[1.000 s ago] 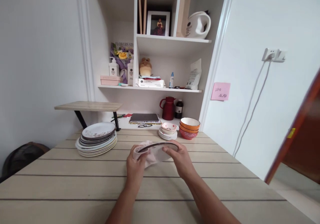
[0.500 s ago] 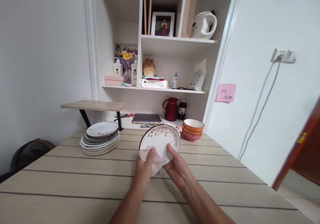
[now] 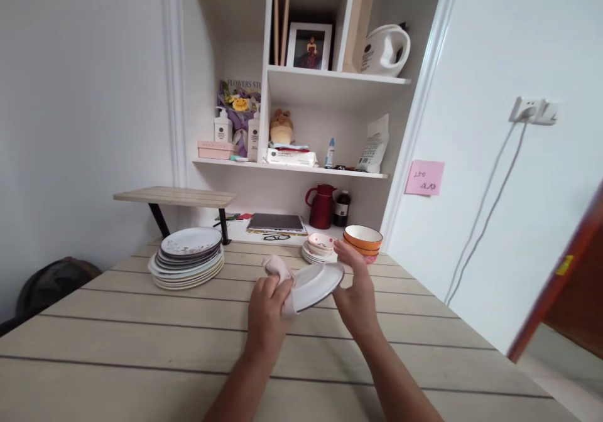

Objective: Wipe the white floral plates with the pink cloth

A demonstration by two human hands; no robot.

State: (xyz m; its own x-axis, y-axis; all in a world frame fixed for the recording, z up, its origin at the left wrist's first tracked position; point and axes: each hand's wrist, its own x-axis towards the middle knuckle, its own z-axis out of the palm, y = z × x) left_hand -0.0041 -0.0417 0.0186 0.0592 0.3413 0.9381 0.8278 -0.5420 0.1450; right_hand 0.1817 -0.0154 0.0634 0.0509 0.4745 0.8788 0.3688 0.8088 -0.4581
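A white plate (image 3: pixel 316 286) with a dark rim is tilted above the table, its pale underside with a foot ring facing me. My left hand (image 3: pixel 269 312) is closed on the plate's left edge with a pale pink cloth (image 3: pixel 277 270) bunched between. At the plate's right edge is my right hand (image 3: pixel 357 290), its fingers stretched up and apart from the thumb. The thumb is close to the rim; whether it touches is unclear. A stack of plates (image 3: pixel 191 260), the top one flower-patterned, stands on the left of the table.
Behind the held plate are small dishes (image 3: pixel 321 246) and stacked orange bowls (image 3: pixel 362 238). A raised wooden shelf (image 3: pixel 174 197) stands at back left. A laptop (image 3: pixel 276 222), glasses (image 3: pixel 277 237), a red jug (image 3: pixel 322 206) and a dark bottle (image 3: pixel 342 208) line the back.
The plate has turned from its flowered face to its underside. My right hand has opened from its grip and moved up and right. The small dishes behind have come into fuller view.
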